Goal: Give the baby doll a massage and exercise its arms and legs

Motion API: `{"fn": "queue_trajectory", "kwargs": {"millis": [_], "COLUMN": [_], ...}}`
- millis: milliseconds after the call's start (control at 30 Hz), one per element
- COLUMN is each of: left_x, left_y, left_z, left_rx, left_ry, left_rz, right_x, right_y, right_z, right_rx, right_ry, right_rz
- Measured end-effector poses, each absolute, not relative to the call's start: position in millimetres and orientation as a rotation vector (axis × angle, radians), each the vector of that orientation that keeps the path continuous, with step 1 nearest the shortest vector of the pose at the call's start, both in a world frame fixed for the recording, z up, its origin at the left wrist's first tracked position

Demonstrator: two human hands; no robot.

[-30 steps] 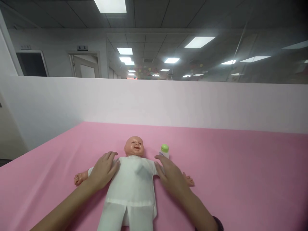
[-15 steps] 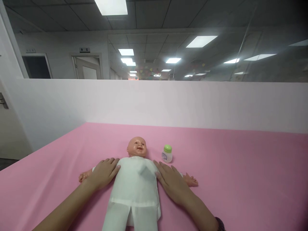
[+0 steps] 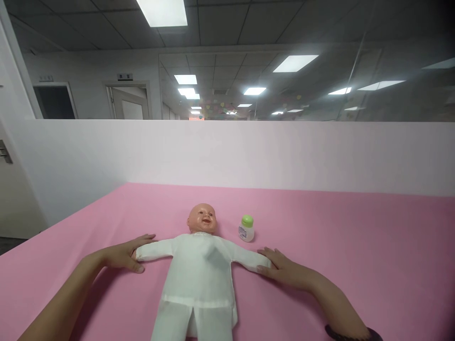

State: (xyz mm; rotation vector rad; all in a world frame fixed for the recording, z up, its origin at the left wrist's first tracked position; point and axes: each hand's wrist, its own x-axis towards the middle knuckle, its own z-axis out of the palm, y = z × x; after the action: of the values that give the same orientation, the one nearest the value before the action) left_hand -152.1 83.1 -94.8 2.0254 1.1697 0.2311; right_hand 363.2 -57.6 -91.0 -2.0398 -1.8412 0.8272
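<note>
A baby doll (image 3: pixel 199 270) in a white top and white trousers lies on its back, arms stretched out sideways. At the doll's arm on the left, my left hand (image 3: pixel 122 253) covers the doll's hand, thumb and fingers on either side of the cuff. Over on the right, my right hand (image 3: pixel 282 267) is closed around the other sleeve end, its fingers and thumb touching the white cloth. Both of the doll's hands are mostly hidden under mine. Beside the doll's head stands a small clear bottle (image 3: pixel 246 232) with a green cap.
Pink cloth (image 3: pixel 355 246) covers the surface under the doll. A white partition (image 3: pixel 249 151) with glass above it runs along the back. At the far left is a door with a metal handle (image 3: pixel 4 152).
My hands have slid outward from the doll's shoulders and upper arms to its hands. The white sleeves now show. The doll and the bottle stay in place.
</note>
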Motion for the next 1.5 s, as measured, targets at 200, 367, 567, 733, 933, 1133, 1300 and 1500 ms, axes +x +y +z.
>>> {"fn": "queue_trajectory", "kwargs": {"millis": [200, 367, 567, 733, 933, 1133, 1300, 1500], "left_x": [-169, -167, -168, -167, -154, -146, -139, -109], "left_y": [86, 81, 84, 85, 77, 75, 82, 87], "left_z": [-94, -90, -92, -93, -93, -103, -111, -114], "left_rx": [2.014, 1.933, 1.825, 1.745, 1.619, 1.449, 1.331, 1.16], "left_ry": [1.139, 1.147, 1.051, 1.082, 1.02, 0.915, 0.822, 0.748], "left_rz": [0.301, 0.428, 0.51, 0.621, 0.812, 0.931, 1.063, 1.219], "right_x": [373, 386, 390, 396, 400, 398, 391, 361], "right_y": [-59, -61, -62, -63, -62, -58, -44, -34], "right_z": [-89, -88, -81, -79, -89, -104, -120, -114], "right_rx": [-2.271, -1.993, -1.883, -1.702, -1.465, -1.305, -1.075, -1.019], "right_ry": [-1.82, -1.873, -1.772, -1.732, -1.492, -1.166, -0.789, -0.301], "right_rz": [0.942, 0.926, 0.949, 1.066, 1.25, 1.232, 1.423, 1.421]}}
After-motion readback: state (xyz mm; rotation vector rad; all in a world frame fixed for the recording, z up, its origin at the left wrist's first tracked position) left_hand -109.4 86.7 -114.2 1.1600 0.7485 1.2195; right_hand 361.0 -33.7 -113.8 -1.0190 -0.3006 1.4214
